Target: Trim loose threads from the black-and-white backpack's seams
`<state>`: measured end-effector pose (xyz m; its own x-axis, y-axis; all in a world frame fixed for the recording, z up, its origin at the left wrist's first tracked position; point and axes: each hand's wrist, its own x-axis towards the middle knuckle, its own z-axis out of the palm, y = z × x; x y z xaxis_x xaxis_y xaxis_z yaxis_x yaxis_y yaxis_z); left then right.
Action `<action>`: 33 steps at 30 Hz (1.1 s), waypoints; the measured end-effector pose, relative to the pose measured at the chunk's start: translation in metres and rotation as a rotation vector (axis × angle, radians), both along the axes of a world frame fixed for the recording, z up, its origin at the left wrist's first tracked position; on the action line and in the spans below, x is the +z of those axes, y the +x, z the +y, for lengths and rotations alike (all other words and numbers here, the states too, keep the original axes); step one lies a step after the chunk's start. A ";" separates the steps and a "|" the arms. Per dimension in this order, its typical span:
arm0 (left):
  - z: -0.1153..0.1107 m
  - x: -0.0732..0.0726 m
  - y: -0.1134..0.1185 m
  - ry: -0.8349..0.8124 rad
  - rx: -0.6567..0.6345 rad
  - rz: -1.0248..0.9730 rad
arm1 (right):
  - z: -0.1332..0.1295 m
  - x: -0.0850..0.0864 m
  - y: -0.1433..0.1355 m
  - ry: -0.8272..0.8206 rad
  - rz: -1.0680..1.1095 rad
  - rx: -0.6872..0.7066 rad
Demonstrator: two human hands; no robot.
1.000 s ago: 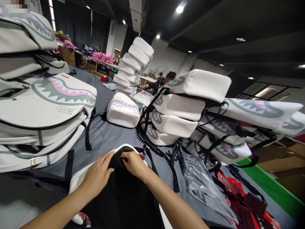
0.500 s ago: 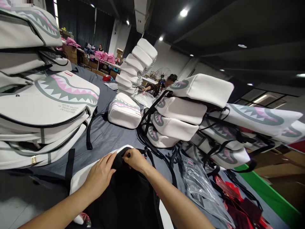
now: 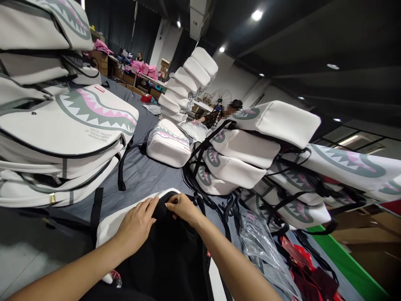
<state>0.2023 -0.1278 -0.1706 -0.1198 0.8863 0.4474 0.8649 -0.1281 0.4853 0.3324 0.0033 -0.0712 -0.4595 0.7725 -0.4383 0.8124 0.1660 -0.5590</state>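
A white backpack (image 3: 108, 228) with a black lining (image 3: 169, 259) lies before me, its inside facing up. My left hand (image 3: 136, 225) is closed over its upper rim, the fingers resting on the white outside and the thumb on the black side. Just to the right, my right hand (image 3: 184, 210) pinches the black lining near the top edge, thumb and forefinger together. Whether something small sits in that pinch is hidden. A black strap (image 3: 97, 213) hangs at the backpack's left side.
Stacked white backpacks with shark-mouth prints (image 3: 97, 110) rise at left; more backpacks (image 3: 244, 144) are piled at right. A small white bag (image 3: 169, 144) sits between them. Clear plastic bags (image 3: 263, 246) and red pieces (image 3: 308, 267) lie at lower right. A co-worker (image 3: 216, 117) is behind the piles.
The camera view has shifted slightly, so the surroundings sit a little differently in frame. Both hands keep their places on the backpack's rim and lining.
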 end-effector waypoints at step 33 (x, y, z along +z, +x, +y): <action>-0.029 0.018 -0.014 0.059 -0.118 0.123 | -0.046 0.003 0.046 0.262 0.258 0.259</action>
<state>0.1878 -0.1568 -0.1528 0.0426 0.8628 0.5037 0.8945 -0.2575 0.3654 0.3783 -0.0432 -0.0679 -0.7210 0.6872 -0.0885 0.5648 0.5089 -0.6497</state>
